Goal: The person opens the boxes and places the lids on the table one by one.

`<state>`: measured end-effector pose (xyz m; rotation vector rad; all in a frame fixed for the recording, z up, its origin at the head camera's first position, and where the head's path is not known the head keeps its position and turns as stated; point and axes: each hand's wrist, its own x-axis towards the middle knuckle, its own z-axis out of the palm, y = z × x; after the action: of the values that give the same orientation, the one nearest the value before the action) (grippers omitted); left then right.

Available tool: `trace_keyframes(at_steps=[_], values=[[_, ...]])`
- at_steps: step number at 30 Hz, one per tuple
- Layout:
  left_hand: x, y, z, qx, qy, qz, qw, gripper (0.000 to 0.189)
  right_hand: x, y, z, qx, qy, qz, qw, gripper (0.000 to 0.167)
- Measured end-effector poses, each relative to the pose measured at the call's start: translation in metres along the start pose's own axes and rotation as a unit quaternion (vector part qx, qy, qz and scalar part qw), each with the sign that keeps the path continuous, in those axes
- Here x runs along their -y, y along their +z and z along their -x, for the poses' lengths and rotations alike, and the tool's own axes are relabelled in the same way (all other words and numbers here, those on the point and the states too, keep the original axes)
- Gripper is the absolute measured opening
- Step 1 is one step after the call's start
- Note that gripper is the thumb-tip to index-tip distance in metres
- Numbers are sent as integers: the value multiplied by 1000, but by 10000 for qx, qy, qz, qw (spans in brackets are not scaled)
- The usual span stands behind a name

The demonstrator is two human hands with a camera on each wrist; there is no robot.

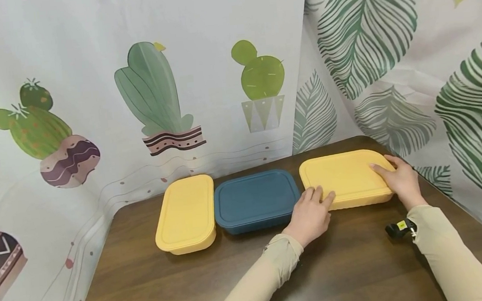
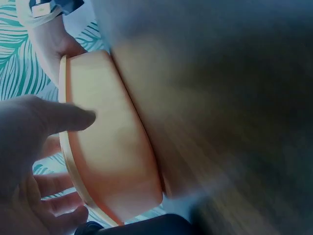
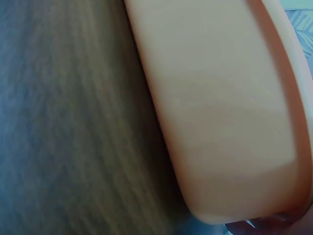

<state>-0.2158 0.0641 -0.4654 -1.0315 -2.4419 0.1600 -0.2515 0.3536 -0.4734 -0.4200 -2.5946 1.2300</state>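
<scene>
Left hand (image 1: 312,215) and right hand (image 1: 405,181), both part-closed, hold opposite ends of the rightmost yellow lidded box (image 1: 342,172), on the table (image 1: 341,261) beside the blue lidded box (image 1: 255,198); uneven pushing could knock them together.

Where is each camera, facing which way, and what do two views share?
Head: on the head, facing forward and down at the table; left hand, right hand, sleeves show.
Left wrist: worn there, facing the rightmost yellow box; both hands show.
Right wrist: worn there, facing that box's side; perhaps the right hand, lower right.
Wrist views share box and table.
</scene>
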Motion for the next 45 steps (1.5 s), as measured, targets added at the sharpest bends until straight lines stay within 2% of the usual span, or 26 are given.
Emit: trace_keyframes(at_steps=[7,13,20,28,32,35,37,40,42,45], values=[[1,3,2,-177,-380,414,9983,42,0,0,11,75,-103,0,9999,81],[5,4,-1,-145,-765,442,9960,42,4,-4,17,36,-214,76,9997,79],[1,4,-3,-85,-643,437,9969,39,4,-6,13,24,-231,335,9992,77],[-4,5,-6,-48,-565,399,9976,40,0,-7,6,-2,-189,275,9994,77],[-6,2,-8,-48,-539,521,9972,39,-2,-7,2,-34,-61,112,9999,78],[-8,-1,-10,10,-618,777,9951,39,-3,-7,1,-58,23,5,10000,79],[-10,-2,-11,126,-741,1034,9918,44,-3,-7,0,-72,65,-34,9999,79],[-14,-1,-13,334,-1071,1562,9813,58,-3,-8,0,-68,135,-133,9998,80],[-17,0,-15,439,-1328,1924,9713,69,-2,-8,-1,-66,187,-182,9996,80],[-19,4,-17,507,-1686,2526,9514,81,-1,-8,-1,-92,209,-243,9994,79]])
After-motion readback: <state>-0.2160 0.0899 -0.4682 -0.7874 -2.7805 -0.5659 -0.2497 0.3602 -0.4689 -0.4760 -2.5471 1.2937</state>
